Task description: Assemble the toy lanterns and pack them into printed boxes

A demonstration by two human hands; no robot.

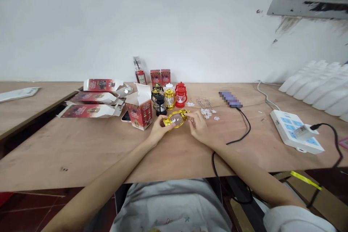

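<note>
Gold lantern (pixel 177 119) | sideways | between left hand (pixel 159 129) and right hand (pixel 198 127) | touching both

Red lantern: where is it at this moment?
In the head view, the red lantern stands rightmost in the lantern group, beside the upright gold lantern and beyond the tipped gold lantern in the left hand.

From the head of the person (pixel 171 206), the one camera looks forward and down over the near wooden table (pixel 176 161) to the white wall (pixel 163 18) behind it.
</note>
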